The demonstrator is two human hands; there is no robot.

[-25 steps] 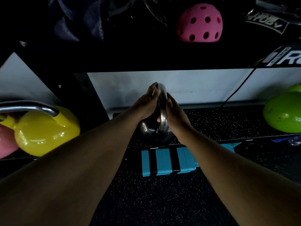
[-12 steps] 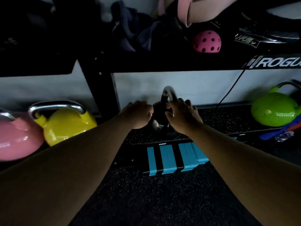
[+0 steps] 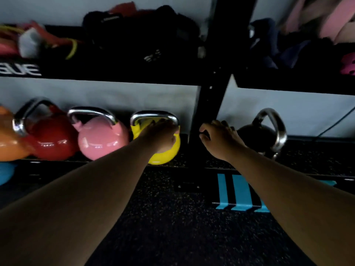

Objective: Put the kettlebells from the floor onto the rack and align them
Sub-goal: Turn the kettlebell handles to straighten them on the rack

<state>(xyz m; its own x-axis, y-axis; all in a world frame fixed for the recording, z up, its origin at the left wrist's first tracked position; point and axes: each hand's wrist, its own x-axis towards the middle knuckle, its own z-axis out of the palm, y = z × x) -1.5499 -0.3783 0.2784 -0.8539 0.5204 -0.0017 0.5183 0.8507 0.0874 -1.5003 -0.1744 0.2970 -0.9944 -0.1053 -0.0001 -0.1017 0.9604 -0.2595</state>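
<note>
On the rack's lower shelf [image 3: 311, 152] an orange kettlebell [image 3: 9, 144], a red kettlebell [image 3: 51, 139], a pink kettlebell [image 3: 101, 139] and a yellow kettlebell [image 3: 163, 156] stand in a row, left of the black upright [image 3: 209, 104]. To the right of the upright stands a black kettlebell [image 3: 257, 137] with its steel handle turned sideways. My left hand [image 3: 161, 133] lies on top of the yellow kettlebell, fingers at its handle; the grip is hidden. My right hand [image 3: 219, 137] hovers between the upright and the black kettlebell, fingers loosely curled and holding nothing.
A blue-and-black striped object [image 3: 238, 191] lies on the speckled rubber floor [image 3: 172, 217] below the shelf edge. A blue rounded thing [image 3: 5, 173] shows at the far left under the shelf. The upper shelf [image 3: 134, 72] carries dark bags, bands and cloths.
Both hands have let go of the black kettlebell, which stays on the shelf. My view and arms swung left; my left hand now reaches the yellow kettlebell.
</note>
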